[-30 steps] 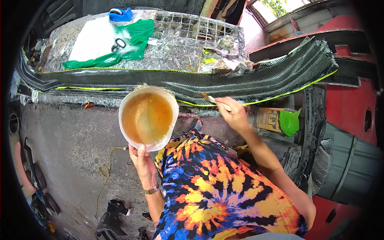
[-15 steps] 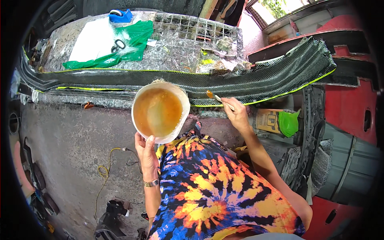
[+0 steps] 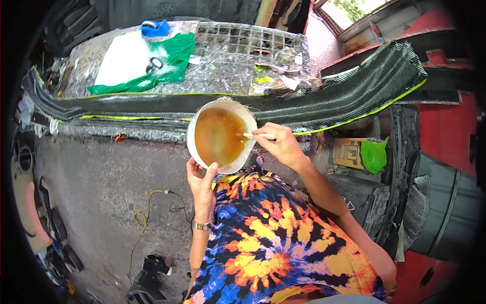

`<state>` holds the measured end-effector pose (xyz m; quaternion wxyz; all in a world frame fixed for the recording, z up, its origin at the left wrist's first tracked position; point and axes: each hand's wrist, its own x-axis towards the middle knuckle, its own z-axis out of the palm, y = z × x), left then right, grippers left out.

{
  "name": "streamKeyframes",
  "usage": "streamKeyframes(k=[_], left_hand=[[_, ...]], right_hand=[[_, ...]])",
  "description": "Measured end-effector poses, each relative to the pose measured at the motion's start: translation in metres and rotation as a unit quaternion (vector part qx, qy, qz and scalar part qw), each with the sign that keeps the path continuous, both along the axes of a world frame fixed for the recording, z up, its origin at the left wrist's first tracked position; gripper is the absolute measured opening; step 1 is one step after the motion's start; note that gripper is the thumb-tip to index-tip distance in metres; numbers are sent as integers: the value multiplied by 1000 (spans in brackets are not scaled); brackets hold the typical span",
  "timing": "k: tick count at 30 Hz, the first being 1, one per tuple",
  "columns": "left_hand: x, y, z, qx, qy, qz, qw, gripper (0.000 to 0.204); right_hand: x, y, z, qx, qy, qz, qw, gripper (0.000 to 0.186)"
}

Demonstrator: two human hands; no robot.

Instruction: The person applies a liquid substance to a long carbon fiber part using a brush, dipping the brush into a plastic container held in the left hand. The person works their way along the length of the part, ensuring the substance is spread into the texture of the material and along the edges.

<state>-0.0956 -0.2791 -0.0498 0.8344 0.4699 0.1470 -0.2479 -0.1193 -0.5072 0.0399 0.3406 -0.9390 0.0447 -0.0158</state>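
My left hand grips the near rim of a white plastic tub, thumb on top. Amber liquid resin fills much of it. In my closed right hand is a paintbrush with a pale handle, its bristle end dipped at the right side of the resin. Behind the tub lies a long, curved black carbon-fibre part, edged with yellow-green tape. The tub hides a stretch of its middle.
A rough bench carries scissors, a green plastic sheet, white fabric and a blue tape dispenser. A cardboard box and green bag stand right. A yellow cord lies on the floor.
My right hand has brought the brush leftward from over the carbon-fibre part into the tub. The tub and my left hand have shifted right and slightly up in view.
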Motion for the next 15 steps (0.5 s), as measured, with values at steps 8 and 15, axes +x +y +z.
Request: streamKeyframes(k=[8, 15], left_hand=[[-2, -5, -5, -10, 8, 24, 1000, 49], [-3, 30, -6, -15, 36, 51, 998, 52]], right_hand=[[-25, -41, 0, 254, -28, -303, 918, 15], [-40, -43, -13, -61, -124, -164, 977, 15]])
